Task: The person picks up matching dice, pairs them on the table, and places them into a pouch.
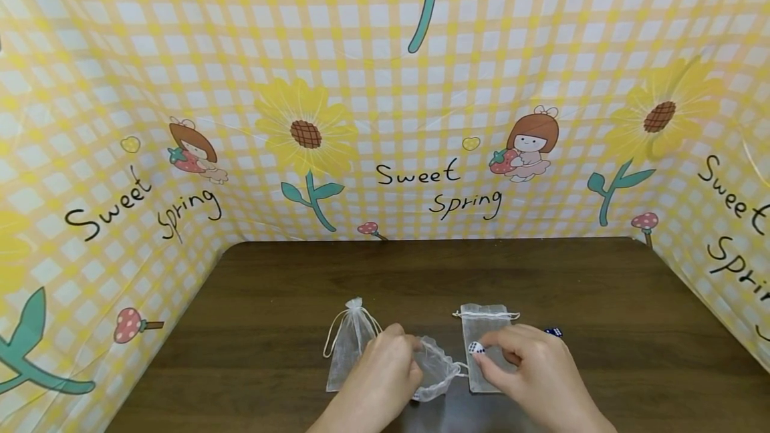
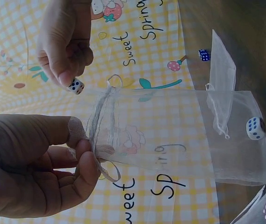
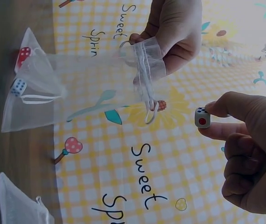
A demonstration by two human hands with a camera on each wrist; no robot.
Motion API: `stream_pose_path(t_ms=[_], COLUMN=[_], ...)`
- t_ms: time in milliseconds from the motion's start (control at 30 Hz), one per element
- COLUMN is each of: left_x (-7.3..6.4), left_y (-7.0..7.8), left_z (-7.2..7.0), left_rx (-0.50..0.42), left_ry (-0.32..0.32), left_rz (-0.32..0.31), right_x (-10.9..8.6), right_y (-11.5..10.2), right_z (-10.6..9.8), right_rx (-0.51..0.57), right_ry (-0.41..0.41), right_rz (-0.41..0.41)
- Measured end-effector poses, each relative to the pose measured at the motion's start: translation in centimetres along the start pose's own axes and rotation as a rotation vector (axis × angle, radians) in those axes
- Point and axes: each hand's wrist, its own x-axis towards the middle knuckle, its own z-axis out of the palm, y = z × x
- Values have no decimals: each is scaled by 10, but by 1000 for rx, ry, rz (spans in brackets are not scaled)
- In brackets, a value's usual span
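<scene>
My left hand (image 1: 385, 369) grips a sheer white drawstring bag (image 2: 170, 135) near its mouth, and the bag hangs down from the fingers. Inside it, at the bottom, lies a white die (image 2: 254, 128). Between thumb and index finger my right hand (image 1: 535, 359) pinches another white die (image 3: 202, 117), with one red dot on a face. That die is held just beyond the bag's mouth, apart from it. In the head view, the left hand hides part of the held bag.
Left of the held bag stands a tied sheer bag (image 1: 345, 359) with a red die (image 3: 23, 56) in it. A flat drawstring bag (image 1: 478, 369) lies on the brown table (image 1: 421, 272) to the right, and a blue die (image 1: 553, 332) is beyond the right hand. Checked cloth (image 1: 391, 99) surrounds the table.
</scene>
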Motion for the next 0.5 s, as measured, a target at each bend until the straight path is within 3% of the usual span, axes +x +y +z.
stream_pose_path(t_ms=[500], left_x=[1], left_y=[3], left_z=[0], left_rx=[-7], left_ry=[-4], left_rz=[21], right_x=[6], right_y=[-10], right_z=[9], right_rx=[31], right_ry=[-24], right_rz=[-30])
